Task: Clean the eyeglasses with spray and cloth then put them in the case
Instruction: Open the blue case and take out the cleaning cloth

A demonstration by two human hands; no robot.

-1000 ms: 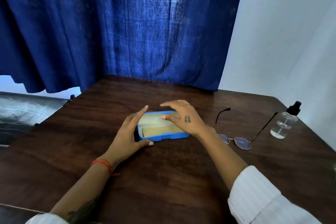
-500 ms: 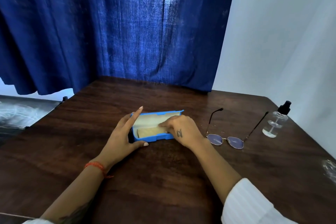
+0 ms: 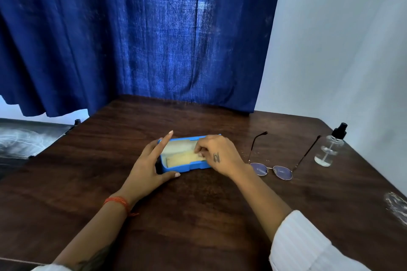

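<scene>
A blue eyeglass case stands open at the middle of the dark wooden table, its pale lining showing. A folded yellowish cloth lies inside it. My left hand holds the case's left end, thumb along the front wall, index finger raised. My right hand reaches into the case, and its fingertips pinch the cloth's right edge. The eyeglasses lie unfolded on the table to the right of the case, lenses toward me. A clear spray bottle with a black pump top stands further right.
A blue curtain hangs behind the table's far edge, and a white wall rises on the right. The table's right edge runs just past the bottle. A blurred glassy object sits at the right edge of the view.
My right hand came down from the case's open lid into the case and took hold of the cloth. My left hand kept its hold on the case's left end.
</scene>
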